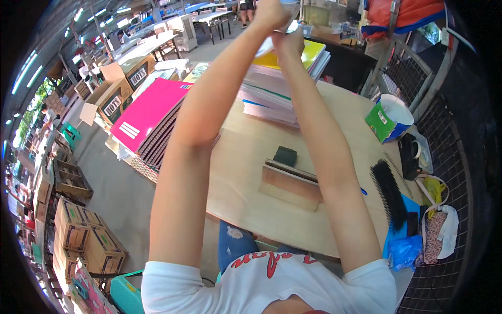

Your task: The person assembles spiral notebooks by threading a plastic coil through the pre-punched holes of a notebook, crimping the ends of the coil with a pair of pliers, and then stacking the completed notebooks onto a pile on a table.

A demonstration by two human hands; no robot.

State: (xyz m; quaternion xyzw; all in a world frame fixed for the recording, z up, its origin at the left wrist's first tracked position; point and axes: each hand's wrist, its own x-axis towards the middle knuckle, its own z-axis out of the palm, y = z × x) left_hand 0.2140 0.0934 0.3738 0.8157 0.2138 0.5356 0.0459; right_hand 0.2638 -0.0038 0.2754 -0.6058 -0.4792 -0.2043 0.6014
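Both my arms stretch up and away to the far side of the table. My left hand (272, 15) is closed at the top edge of the picture, and my right hand (289, 44) is closed just below it. Between and beside them shows something pale and thin, partly cut off by the frame; its kind is unclear. Beneath the hands stands a tall stack of notebooks (269, 94), a yellow cover (312, 54) on top. Left of my left arm lies a pile of spiral-bound books with a bright pink cover (151, 107).
On the table (235, 172) sit a wooden block stand (290, 186), a small dark block (285, 156), a black bristled strip (388, 191), a cut-open tub (387, 120) and a blue plastic bag (405, 252). Wire mesh borders the right side. Cardboard boxes (86, 235) stand at left.
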